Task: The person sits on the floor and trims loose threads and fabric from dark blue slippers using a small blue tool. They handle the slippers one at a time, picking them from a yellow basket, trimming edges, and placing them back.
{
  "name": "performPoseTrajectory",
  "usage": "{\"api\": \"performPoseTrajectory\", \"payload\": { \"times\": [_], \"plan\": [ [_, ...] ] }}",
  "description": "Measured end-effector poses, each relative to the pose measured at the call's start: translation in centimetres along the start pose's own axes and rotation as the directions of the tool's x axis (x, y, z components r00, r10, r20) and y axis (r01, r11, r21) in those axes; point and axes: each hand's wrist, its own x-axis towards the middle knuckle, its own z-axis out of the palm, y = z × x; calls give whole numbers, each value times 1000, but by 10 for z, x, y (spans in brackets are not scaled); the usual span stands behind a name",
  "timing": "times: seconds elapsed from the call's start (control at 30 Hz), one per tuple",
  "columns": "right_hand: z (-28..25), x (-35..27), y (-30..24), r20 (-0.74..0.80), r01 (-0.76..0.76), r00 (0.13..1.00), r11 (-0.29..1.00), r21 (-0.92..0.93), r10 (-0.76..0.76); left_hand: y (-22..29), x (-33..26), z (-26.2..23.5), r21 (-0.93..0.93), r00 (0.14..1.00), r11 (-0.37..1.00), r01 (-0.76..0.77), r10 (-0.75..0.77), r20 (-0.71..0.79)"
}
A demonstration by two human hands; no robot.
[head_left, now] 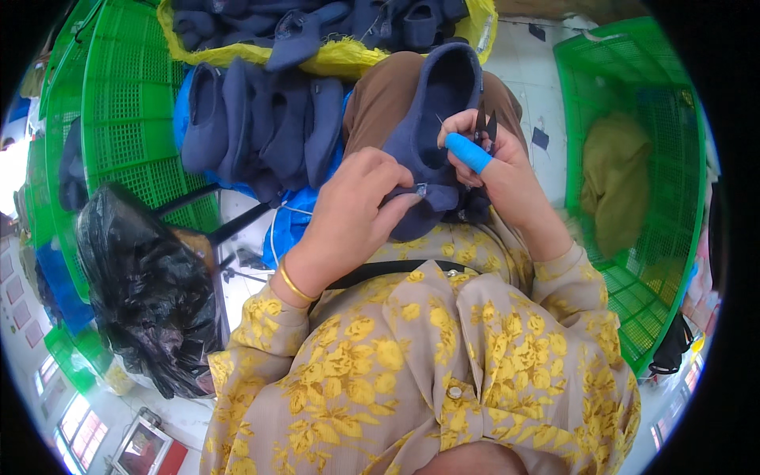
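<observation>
A dark blue felt slipper lies across my lap, its opening facing up. My left hand is closed at its near end, pinching a dark blue flap with a small pale label on it. Over the slipper's right side is my right hand, with blue tape wound round the thumb. It is closed on black scissors, blades pointing away from me. A thin needle-like tip shows by its thumb and finger, too fine to tell clearly.
Several dark blue slippers stand in a row at the left. Beyond my knees is a yellow sack full of more. Green plastic baskets flank me, the right basket holding olive cloth. A black plastic bag hangs at my left.
</observation>
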Motion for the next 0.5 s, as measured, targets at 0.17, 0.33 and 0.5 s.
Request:
{"api": "performPoseTrajectory", "payload": {
  "times": [0.17,0.33,0.5],
  "plan": [
    [-5,4,-20,-43,0,999,994,-105,-5,3,9,19,124,997,990,63,-67,27],
    [-5,18,-35,-19,251,968,968,-13,-251,-2,13,25,156,984,979,132,-148,96],
    [-3,12,-38,104,263,957,962,75,-269,2,11,21,111,985,980,163,-169,42]
  ]
}}
